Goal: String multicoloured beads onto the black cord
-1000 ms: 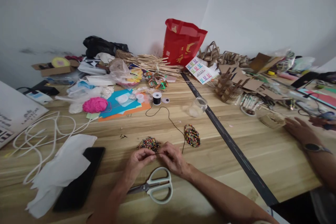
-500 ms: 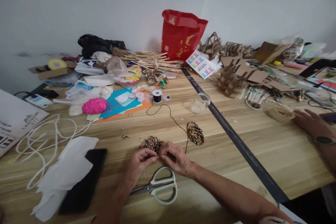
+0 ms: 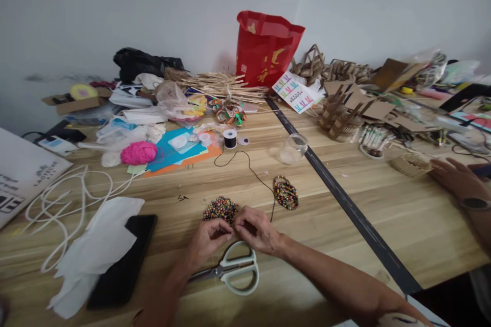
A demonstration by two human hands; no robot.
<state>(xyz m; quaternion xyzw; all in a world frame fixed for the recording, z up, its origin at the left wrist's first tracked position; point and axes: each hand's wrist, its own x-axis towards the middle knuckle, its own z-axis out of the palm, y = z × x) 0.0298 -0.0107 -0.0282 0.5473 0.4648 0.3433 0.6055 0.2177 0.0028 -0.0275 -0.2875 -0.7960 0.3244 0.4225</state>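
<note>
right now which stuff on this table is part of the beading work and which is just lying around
In use:
- left hand and right hand, fingertips pinched together
- loose bead pile
- black cord running to the thread spool
- strung bead coil

Lying about:
- scissors
- phone
- pink yarn ball
- red bag
- glass jar
- white cord

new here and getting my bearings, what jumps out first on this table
The red bag standing at the back against the wall catches the eye first, then the pink yarn ball among the papers at left. Nearest the camera, the left hand and right hand meet, fingers pinched together, just behind the scissors and in front of a heap of coloured beads.
</note>
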